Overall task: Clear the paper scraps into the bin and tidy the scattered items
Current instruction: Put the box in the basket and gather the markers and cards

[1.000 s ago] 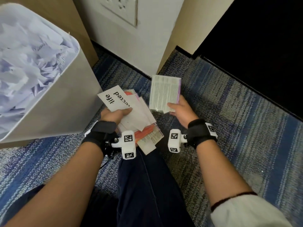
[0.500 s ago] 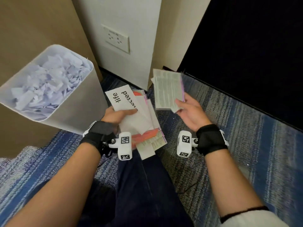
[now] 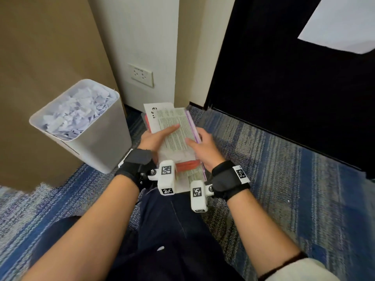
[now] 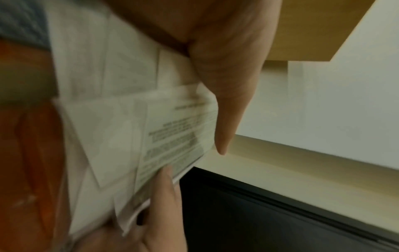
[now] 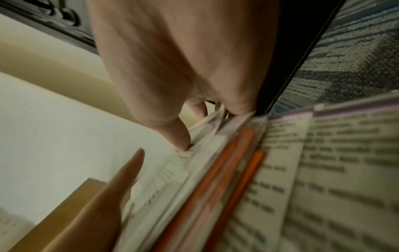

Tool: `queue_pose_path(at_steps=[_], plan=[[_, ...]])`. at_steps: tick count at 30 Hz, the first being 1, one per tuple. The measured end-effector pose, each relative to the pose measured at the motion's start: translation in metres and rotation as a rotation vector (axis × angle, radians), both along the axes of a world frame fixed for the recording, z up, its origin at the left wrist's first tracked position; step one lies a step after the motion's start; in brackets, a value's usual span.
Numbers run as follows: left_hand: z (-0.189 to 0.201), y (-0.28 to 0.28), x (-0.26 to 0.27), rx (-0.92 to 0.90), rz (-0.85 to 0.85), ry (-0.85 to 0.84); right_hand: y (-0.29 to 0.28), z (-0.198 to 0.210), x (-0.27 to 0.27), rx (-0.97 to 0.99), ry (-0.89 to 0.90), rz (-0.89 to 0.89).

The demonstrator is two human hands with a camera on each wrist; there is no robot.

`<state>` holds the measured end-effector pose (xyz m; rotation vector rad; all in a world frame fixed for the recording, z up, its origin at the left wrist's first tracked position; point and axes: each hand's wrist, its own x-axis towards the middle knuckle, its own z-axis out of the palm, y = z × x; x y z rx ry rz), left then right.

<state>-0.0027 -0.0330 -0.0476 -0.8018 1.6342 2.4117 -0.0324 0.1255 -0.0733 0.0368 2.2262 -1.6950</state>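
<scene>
Both hands hold one stack of papers (image 3: 174, 130) above my lap: printed leaflets on top, orange and pink sheets underneath. My left hand (image 3: 156, 136) grips the stack from the left, thumb lying across the top leaflet. My right hand (image 3: 199, 144) grips its right edge, thumb on top and fingers under. In the left wrist view the left thumb presses the printed leaflet (image 4: 172, 136). In the right wrist view orange sheets (image 5: 220, 179) show edge-on in the stack. A white bin (image 3: 105, 151), filled with torn paper scraps (image 3: 75, 112), stands to the left.
Blue and grey carpet (image 3: 284, 179) covers the floor. A tan panel (image 3: 40, 57) stands behind the bin, and a white wall with a socket (image 3: 142, 75) lies ahead. A black cabinet front (image 3: 284, 88) rises at the right. My dark trousers (image 3: 172, 240) fill the lower middle.
My right hand brought its leaflet left onto the pile in my left hand, so both hands now hold one stack. The view tilted upward.
</scene>
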Motion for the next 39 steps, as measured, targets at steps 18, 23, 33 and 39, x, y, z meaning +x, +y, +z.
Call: queue_pose_path(at_steps=[18,23,33,39], plan=[[-0.016,-0.010,0.042,0.288,-0.086,-0.021,0.060,0.043,0.041,-0.200,-0.259,0.229],[-0.039,-0.016,0.046,0.308,-0.058,-0.071,0.052,0.009,0.060,-0.165,-0.295,0.407],[-0.053,-0.026,0.030,0.325,-0.043,-0.032,0.032,-0.008,0.050,-0.172,-0.041,0.114],[-0.054,-0.031,0.026,0.212,-0.087,-0.046,0.034,-0.002,0.033,-0.184,-0.149,0.002]])
